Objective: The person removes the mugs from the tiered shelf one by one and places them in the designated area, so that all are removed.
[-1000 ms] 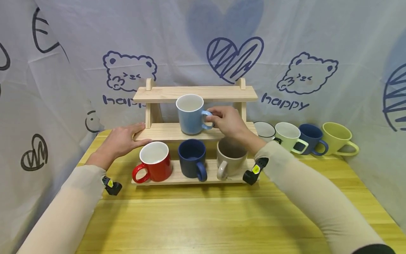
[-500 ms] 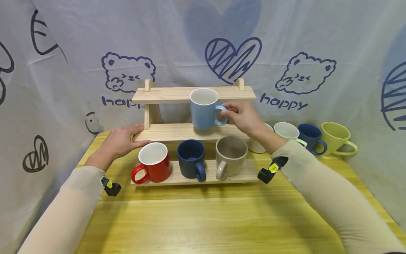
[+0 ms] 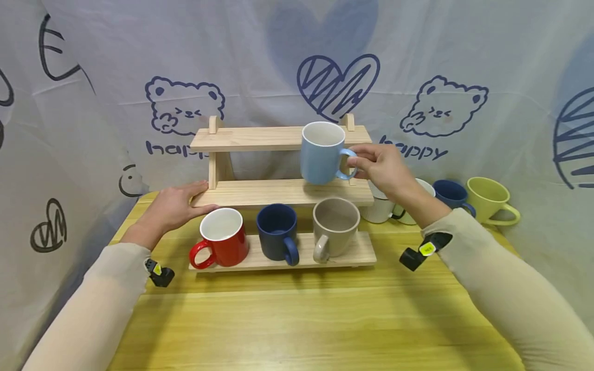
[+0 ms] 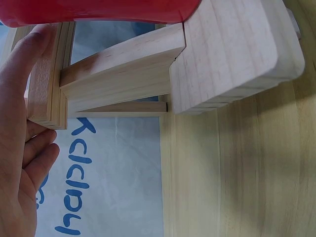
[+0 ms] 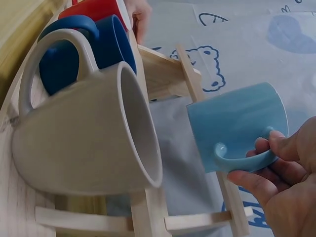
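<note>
My right hand point(image 3: 382, 165) pinches the handle of a light blue mug point(image 3: 320, 154), which hangs upright above the right part of the middle shelf. In the right wrist view, thumb and fingers close round the handle of that blue mug point(image 5: 237, 128). My left hand point(image 3: 171, 208) grips the left end of the middle shelf of a wooden rack point(image 3: 260, 191). The left wrist view shows the left hand point(image 4: 19, 148) with thumb and fingers on opposite sides of the shelf end point(image 4: 49, 84). On the bottom shelf stand a red mug point(image 3: 229, 245), a navy mug point(image 3: 277, 232) and a beige mug point(image 3: 336, 226).
Behind the right forearm, on the wooden table point(image 3: 297, 319), are a white mug with a dark rim point(image 3: 378, 208), a pale mug point(image 3: 424, 188), a blue mug point(image 3: 449, 193) and a yellow mug point(image 3: 487, 198). A printed cloth point(image 3: 260, 62) hangs behind the rack.
My right hand has lifted the light blue mug off the middle shelf and carried it to the right. The left hand has stayed at the shelf end.
</note>
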The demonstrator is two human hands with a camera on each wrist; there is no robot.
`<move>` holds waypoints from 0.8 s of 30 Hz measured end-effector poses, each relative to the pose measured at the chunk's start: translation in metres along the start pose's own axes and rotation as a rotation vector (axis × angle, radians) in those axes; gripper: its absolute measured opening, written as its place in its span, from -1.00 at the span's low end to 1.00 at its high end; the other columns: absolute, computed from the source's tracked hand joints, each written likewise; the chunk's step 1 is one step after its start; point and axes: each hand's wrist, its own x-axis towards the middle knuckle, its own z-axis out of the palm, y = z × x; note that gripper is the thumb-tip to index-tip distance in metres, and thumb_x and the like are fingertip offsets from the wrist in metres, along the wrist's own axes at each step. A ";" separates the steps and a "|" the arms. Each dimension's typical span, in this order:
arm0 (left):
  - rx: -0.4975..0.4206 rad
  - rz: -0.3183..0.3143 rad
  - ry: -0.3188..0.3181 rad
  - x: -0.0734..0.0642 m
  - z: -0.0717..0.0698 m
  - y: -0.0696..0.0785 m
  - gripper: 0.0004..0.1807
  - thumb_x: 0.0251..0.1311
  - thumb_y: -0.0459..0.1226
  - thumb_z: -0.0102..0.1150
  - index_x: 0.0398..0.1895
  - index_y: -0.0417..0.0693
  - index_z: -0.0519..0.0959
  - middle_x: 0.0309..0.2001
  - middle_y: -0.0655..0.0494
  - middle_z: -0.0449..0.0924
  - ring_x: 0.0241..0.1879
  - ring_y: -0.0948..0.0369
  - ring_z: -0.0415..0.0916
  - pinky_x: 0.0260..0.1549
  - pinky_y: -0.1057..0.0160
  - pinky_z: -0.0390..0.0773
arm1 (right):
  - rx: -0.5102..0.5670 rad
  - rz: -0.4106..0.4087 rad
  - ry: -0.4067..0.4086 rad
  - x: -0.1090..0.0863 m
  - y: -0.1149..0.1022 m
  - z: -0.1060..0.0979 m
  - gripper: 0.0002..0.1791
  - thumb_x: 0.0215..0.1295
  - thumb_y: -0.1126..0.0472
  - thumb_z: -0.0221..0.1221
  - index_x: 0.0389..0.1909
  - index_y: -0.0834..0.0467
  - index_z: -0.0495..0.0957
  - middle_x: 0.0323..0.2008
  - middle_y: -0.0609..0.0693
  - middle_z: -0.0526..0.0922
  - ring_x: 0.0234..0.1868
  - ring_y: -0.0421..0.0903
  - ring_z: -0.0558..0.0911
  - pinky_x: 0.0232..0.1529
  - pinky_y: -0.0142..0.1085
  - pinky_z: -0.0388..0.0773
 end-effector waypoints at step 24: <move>-0.002 -0.016 0.013 0.000 -0.001 0.000 0.02 0.05 0.44 0.07 0.41 -0.08 0.35 0.33 -0.20 0.34 0.24 -0.27 0.34 0.12 -0.25 0.39 | -0.051 -0.009 0.120 -0.041 0.018 -0.066 -0.62 0.44 0.26 0.11 0.18 0.38 0.48 -0.09 0.05 0.70 -0.12 -0.17 0.68 -0.10 -0.32 0.63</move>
